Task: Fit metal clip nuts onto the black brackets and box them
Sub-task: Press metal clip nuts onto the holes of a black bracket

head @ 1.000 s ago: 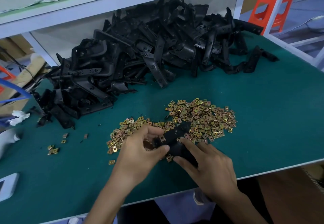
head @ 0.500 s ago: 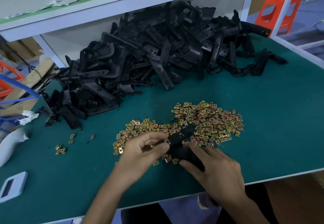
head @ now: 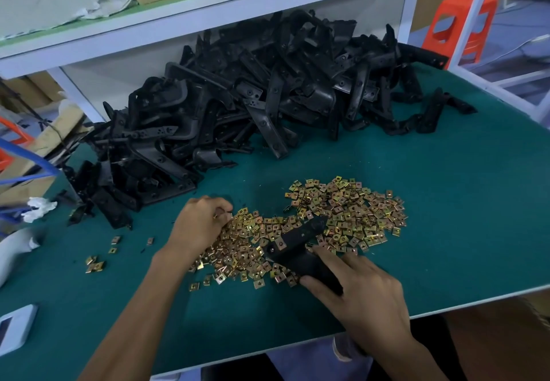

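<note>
On the desk (head: 446, 202), right hand (head: 357, 288) grip clamps black bracket (head: 297, 243).
Its free arm points far-right; left hand (head: 202, 225) grip pinches among clip nuts (head: 342, 211).

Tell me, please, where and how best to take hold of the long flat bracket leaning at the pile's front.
Probably pinch the long flat bracket by its lower end, from the near side: that end juts free onto the mat, its top is buried in the pile.
</note>
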Available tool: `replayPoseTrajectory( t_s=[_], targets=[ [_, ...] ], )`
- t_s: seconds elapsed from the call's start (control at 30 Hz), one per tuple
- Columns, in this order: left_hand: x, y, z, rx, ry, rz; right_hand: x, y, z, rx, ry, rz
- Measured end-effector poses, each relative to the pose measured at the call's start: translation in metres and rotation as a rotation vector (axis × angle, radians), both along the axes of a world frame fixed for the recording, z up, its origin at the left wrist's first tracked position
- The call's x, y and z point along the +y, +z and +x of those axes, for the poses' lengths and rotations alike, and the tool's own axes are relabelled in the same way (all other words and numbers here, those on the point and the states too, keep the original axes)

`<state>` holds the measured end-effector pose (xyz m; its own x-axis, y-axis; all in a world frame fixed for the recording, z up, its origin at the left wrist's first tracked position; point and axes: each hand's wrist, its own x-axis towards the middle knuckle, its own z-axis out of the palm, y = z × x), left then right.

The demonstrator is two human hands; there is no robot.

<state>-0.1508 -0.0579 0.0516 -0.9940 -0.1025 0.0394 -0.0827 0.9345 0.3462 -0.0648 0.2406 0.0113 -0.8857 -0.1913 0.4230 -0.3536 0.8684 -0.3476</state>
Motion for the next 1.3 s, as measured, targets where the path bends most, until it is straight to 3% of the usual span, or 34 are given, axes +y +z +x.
replayPoseTrajectory(
  t_s=[0.17,0.33,0.57,0.73,0.97,1.3],
  targets=[
    [0.005,0.007,-0.002,-0.070,-0.013,0.026,0.000,0.001,0.000,-0.030,0.000,-0.003],
    [0.025,0.034,0.017,0.058,0.048,0.584,0.001,-0.001,0.000,-0.069,-0.001,0.005],
    [0.070,0.064,0.046,0.060,0.034,1.037,0.001,-0.002,0.000,-0.088,0.017,-0.008],
    [0.085,0.066,0.050,0.019,0.008,1.033,0.002,-0.003,0.001,-0.104,0.026,-0.021],
    [0.107,0.052,0.050,0.035,-0.042,0.685,0.002,-0.004,0.000,-0.068,0.025,-0.033],
    [0.113,0.051,0.045,-0.097,-0.037,0.644,0.001,-0.005,-0.001,0.017,0.036,-0.058]
  ],
)
